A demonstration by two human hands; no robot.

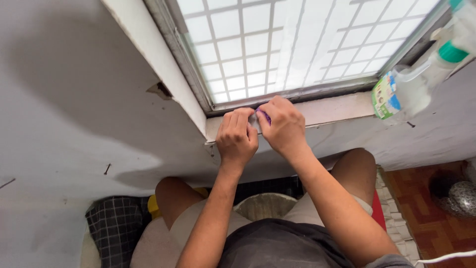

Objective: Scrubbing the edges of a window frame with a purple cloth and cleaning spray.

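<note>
Both hands, left hand (237, 136) and right hand (281, 125), pinch a small purple thing (264, 116), maybe a packet, by the window sill (337, 108). Pull gently, close together.

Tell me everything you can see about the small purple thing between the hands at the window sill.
The small purple thing is mostly hidden. Only a purple sliver with a pale, whitish edge shows, pinched between the fingertips of the left hand and the right hand. It looks thin, perhaps a wrapper or cloth; its material is unclear. It is held just above the white window sill, below the window frame.
</note>
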